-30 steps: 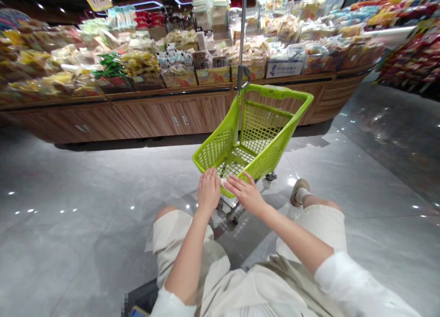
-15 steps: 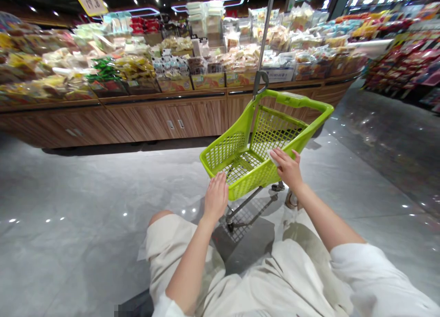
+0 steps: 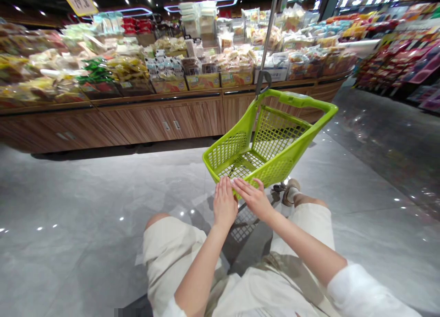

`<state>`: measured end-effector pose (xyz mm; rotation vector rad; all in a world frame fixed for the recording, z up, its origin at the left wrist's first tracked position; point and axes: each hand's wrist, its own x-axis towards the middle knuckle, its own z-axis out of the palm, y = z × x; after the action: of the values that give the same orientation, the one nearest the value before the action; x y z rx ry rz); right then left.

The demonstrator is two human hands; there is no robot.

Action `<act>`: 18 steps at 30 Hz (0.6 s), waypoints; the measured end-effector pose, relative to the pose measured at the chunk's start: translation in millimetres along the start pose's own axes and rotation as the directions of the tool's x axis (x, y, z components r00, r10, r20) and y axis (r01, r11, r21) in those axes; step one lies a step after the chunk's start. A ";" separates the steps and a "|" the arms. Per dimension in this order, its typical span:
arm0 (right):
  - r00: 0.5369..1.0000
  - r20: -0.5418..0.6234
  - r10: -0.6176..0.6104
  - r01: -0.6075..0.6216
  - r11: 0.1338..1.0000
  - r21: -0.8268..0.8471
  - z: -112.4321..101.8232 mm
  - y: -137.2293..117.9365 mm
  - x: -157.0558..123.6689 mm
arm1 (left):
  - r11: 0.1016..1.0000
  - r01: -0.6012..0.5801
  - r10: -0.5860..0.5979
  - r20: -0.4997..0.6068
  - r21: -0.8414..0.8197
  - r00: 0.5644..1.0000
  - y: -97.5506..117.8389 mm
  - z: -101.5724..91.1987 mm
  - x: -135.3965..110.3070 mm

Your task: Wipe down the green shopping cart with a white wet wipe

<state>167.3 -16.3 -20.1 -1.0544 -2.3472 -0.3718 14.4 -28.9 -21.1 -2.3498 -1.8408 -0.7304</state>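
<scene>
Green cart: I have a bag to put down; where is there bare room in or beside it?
Free: the basket floor, between its mesh walls, and the grey floor between the wooden counter and left knee. Crowded: the near rim around the left hand and right hand.

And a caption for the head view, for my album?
Left hand and right hand at the near end of a green shopping cart, before a wooden counter piled with packaged goods.

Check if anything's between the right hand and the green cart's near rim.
Looks like a small white piece, mostly hidden, at the fingertips of the right hand, by the near rim of the green cart. Nothing else visible stands in the way.
</scene>
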 end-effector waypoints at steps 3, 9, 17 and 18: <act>1.000 0.010 -0.015 0.015 0.999 -0.034 -14.9 48.3 -6.0 | 1.000 -0.017 0.017 0.007 0.002 1.000 -0.6 -1.8 -0.6; 0.919 -0.113 0.378 -0.392 0.907 -0.152 -36.0 129.8 -13.8 | 1.000 -0.020 0.020 0.016 0.005 1.000 3.3 0.7 -1.8; 0.984 -0.010 0.180 -0.180 0.983 0.027 -2.3 1.9 0.6 | 1.000 -0.016 0.016 0.041 0.009 0.999 7.8 3.2 -1.2; 0.990 0.002 0.138 -0.138 0.990 0.038 -1.8 -3.8 0.6 | 1.000 -0.020 0.019 0.043 0.010 0.999 7.3 2.5 -1.1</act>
<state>164.7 -19.2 -18.4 -1.1903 -2.2560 -0.2736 21.8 -31.1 -22.1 -2.3920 -1.8308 -0.6718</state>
